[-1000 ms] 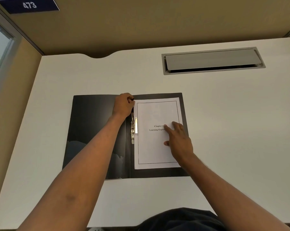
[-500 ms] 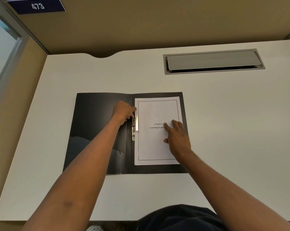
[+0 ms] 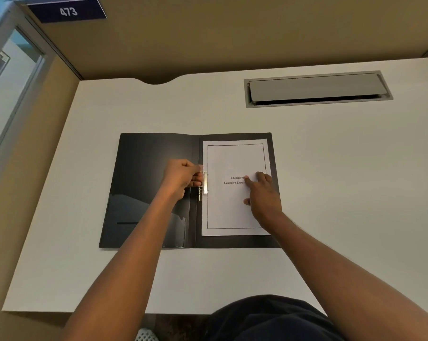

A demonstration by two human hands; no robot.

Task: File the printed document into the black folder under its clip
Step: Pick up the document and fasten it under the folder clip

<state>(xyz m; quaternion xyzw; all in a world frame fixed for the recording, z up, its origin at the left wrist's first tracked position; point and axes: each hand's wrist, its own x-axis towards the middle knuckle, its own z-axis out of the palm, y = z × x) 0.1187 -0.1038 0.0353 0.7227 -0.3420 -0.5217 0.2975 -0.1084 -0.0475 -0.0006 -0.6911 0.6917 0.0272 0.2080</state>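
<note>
The black folder (image 3: 146, 168) lies open flat on the white desk. The printed document (image 3: 230, 210), a white sheet with a thin black border and the words "Chapter 6", rests on the folder's right half. A metal clip (image 3: 204, 185) stands along the spine at the sheet's left edge. My left hand (image 3: 183, 177) is at the spine with its fingertips closed on the clip's upper end. My right hand (image 3: 263, 195) lies flat on the right part of the sheet, fingers spread and pressing down, covering part of the title.
A grey cable hatch (image 3: 317, 88) is set into the white desk (image 3: 355, 180) at the back right. Tan partition walls rise behind and to the left, with a blue sign reading 473 (image 3: 69, 11). The desk's front edge is close to my body.
My left hand slid down the spine from the folder's top edge to the clip and closed its fingers on it. My right hand stayed on the sheet.
</note>
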